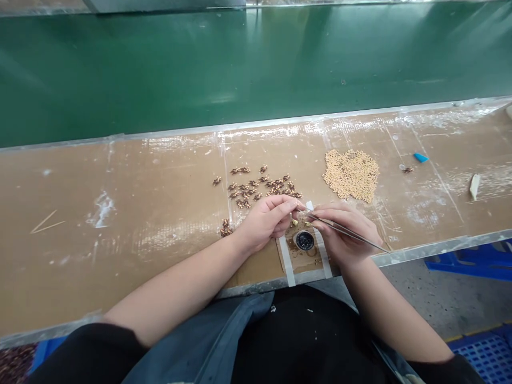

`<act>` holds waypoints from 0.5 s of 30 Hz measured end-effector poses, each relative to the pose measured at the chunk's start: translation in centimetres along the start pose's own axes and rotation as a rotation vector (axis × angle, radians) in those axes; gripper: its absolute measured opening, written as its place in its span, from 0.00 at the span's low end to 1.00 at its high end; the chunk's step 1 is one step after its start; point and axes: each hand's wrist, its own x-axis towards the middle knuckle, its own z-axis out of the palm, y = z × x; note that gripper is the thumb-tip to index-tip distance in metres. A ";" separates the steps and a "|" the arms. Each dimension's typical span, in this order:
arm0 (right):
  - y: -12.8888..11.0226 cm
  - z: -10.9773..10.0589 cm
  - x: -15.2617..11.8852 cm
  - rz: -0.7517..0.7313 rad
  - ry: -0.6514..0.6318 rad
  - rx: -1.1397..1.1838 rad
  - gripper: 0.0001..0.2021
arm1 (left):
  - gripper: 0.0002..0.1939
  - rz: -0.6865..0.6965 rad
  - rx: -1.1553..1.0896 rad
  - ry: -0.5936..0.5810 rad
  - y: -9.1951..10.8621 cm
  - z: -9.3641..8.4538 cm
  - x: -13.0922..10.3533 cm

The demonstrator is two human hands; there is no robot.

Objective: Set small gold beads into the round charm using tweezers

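Note:
My right hand [350, 232] is closed around slim metal tweezers [356, 235], whose tips point left toward my left fingertips. My left hand [272, 220] is closed in a pinch, with the thumb and forefinger pressed together at the tweezers' tips. Whatever it pinches is too small to make out. Just below the hands stands a small round cup [304, 240] of dark, glossy paste, between two pale tape strips [286, 261]. Beyond my left hand lie several small brown-and-gold pieces [243, 188], loosely scattered. A little yellowish bit [295, 222] lies between the hands.
A heap of small pale-yellow pieces [352, 175] lies beyond my right hand. Farther right are a blue piece [420, 158] and a whitish strip [474, 186]. Two thin sticks [47, 223] lie far left. A green conveyor belt [200, 74] runs behind the brown worktop [132, 261].

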 end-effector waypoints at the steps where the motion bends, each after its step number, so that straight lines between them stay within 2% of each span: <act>1: 0.1 0.0 0.0 -0.003 0.002 0.000 0.11 | 0.25 -0.002 0.002 -0.004 0.0 0.0 0.0; 4: 0.3 0.2 -0.1 0.021 0.024 -0.010 0.10 | 0.24 0.004 -0.004 -0.025 -0.2 -0.1 0.0; 9: 0.3 0.3 -0.2 0.090 0.027 -0.020 0.02 | 0.24 0.009 0.009 -0.022 -0.1 0.0 0.0; 15: 0.3 0.1 -0.4 0.131 0.016 -0.002 0.01 | 0.23 0.028 0.056 0.013 -0.1 0.3 0.0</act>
